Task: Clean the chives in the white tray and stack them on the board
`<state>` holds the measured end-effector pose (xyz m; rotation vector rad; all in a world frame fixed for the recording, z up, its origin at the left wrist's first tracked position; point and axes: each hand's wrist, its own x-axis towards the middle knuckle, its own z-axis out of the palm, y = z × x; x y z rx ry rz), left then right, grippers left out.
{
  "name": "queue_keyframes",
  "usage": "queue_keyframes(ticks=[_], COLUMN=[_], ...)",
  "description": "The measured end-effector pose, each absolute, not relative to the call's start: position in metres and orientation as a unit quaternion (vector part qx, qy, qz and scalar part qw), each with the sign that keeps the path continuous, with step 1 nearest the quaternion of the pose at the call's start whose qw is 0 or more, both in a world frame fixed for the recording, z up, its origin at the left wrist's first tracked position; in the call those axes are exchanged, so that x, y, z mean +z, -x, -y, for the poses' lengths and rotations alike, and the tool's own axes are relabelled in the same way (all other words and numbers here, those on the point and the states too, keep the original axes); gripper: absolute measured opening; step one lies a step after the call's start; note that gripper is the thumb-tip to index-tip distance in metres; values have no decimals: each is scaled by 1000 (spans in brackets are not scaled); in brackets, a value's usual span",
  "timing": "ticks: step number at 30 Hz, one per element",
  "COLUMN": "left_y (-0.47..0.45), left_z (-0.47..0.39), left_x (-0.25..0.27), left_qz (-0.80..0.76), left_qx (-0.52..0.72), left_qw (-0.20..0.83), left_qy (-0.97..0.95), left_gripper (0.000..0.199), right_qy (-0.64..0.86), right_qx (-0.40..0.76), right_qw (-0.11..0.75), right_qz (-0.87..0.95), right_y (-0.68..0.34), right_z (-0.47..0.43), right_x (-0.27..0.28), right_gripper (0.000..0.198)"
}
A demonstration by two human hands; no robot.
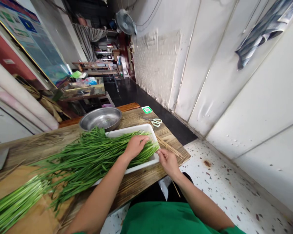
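A thick heap of garlic chives (95, 152) lies in a white plastic tray (136, 168), its leaves spilling over the left end onto the table. My left hand (136, 147) is closed over the pale stem ends inside the tray. At the tray's right corner my right hand (169, 161) is pinched, its fingertips by the stem tips; what lies between them is too small to make out. Thin dry straws (169, 146) lie beside the tray, and one straw (176, 189) hangs below my right hand, past the table edge.
Behind the tray stand a steel bowl (101, 117) and green-handled scissors (156, 122), near a QR card (146, 110). More chives (17, 196) lie on brown cardboard (42, 214) at left. A white wall (210, 81) runs along the right; another table (83, 92) stands farther back.
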<state>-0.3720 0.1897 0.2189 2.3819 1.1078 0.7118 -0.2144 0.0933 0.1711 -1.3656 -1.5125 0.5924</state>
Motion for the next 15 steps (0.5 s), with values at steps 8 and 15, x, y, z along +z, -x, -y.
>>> queue_keyframes(ticks=[8,15], left_y=[367,360], left_z=[-197,-201], left_x=[204,199], left_qz=[-466,-483], left_qx=[127,104], left_qw=[-11,-26], left_qy=[-876,-869], left_gripper=[14,15], right_qy=[575,578], right_qx=[245,248], right_qw=[467,461], right_qz=[626,626], right_y=[213,213], right_z=[-84,-84], right_x=[164,161], right_gripper=[28,28])
